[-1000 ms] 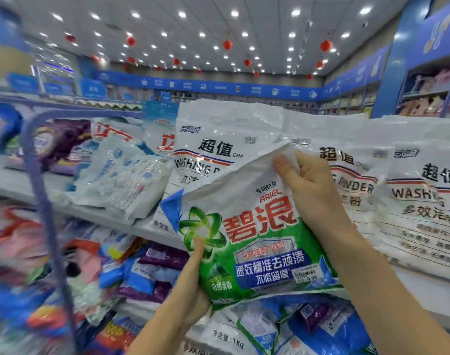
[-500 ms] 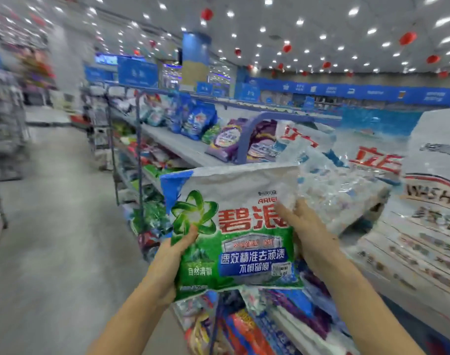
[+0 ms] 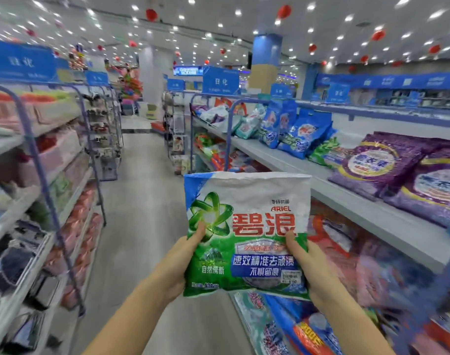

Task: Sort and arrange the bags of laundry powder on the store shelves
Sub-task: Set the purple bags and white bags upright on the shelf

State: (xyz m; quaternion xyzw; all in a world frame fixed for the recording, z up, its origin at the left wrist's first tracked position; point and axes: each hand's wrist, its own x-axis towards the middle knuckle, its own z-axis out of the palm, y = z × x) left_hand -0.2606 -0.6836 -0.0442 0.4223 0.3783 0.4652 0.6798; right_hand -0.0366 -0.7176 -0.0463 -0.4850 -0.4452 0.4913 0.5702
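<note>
I hold a green and white Ariel laundry powder bag point(image 3: 247, 234) upright in front of me, over the aisle. My left hand point(image 3: 177, 265) grips its lower left edge, thumb on the front. My right hand point(image 3: 307, 262) grips its lower right edge, thumb on the front too. To the right runs the grey shelf point(image 3: 367, 201) with purple bags point(image 3: 380, 162), blue bags point(image 3: 295, 131) and a green bag point(image 3: 323, 152) lying on it.
The grey aisle floor point(image 3: 142, 190) stretches ahead between the shelf units. A shelf unit point(image 3: 39, 175) with pink and dark goods lines the left side. Lower shelves on the right hold mixed red and blue bags point(image 3: 295, 326). A blue-topped pillar point(image 3: 266, 62) stands far ahead.
My view has swung left from the white washing powder bags to look down the aisle. Both hands kept the Ariel bag and slid to its lower edges.
</note>
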